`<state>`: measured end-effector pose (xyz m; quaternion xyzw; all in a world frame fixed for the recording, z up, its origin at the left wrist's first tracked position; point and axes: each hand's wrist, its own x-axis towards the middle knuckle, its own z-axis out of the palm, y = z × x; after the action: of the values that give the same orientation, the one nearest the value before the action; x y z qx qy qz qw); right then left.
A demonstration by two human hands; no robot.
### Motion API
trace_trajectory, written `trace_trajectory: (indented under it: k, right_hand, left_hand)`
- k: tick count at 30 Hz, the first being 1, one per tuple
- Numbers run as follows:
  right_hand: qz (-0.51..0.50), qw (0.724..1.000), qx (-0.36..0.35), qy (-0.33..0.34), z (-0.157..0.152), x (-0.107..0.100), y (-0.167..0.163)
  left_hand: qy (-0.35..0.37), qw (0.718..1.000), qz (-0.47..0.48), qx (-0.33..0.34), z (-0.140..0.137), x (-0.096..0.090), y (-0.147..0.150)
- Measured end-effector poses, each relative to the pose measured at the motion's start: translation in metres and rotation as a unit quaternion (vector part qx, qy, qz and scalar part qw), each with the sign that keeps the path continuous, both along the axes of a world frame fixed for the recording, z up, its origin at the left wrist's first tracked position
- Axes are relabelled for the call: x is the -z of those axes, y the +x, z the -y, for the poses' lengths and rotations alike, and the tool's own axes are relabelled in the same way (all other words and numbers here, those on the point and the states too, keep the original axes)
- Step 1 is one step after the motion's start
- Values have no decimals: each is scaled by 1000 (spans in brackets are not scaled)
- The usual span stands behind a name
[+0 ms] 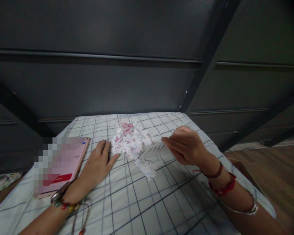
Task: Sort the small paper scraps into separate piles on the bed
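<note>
- While the right hand [186,147] pinches a white, slotted, seemingly plastic strip [154,150] near the bench's [127,202] middle, the left hand [94,166] rests open toward the left edge, gripping nothing.
- Keeping the strip low beside the torn white-and-pink paper heap [128,140] should limit scattering.
- Its long axis runs crosswise, free end toward the left edge, slanting nearward.

The scene is dimly lit, with the dark panels [100,91] largely sunk in shade and only a faint sheen caught on them. The tabletop [127,202] is lit more brightly, though dulled by soft shadow below the right hand [186,147]. Edges are stretched, the upper right corner is blackened, and the tablet [72,164] is partly masked by coarse pixels.
</note>
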<state>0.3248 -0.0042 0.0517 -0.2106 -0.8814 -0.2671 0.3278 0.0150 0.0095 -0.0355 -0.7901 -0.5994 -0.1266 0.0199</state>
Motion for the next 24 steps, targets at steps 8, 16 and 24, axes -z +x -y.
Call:
trace_trajectory:
  k: [8, 16, 24]
  right_hand:
    - [0, 999, -31, -25, 3, -2, -3]
    - [-14, 1000, -16, -1, 3, -1, -3]
    - [-13, 1000, -22, -1, 3, -2, 1]
  left_hand:
    - [15, 1000, 8, 5, 0, -1, 0]
    - [21, 1000, 1, 9, 0, 2, 0]
    - [14, 1000, 2, 12, 0, 0, -1]
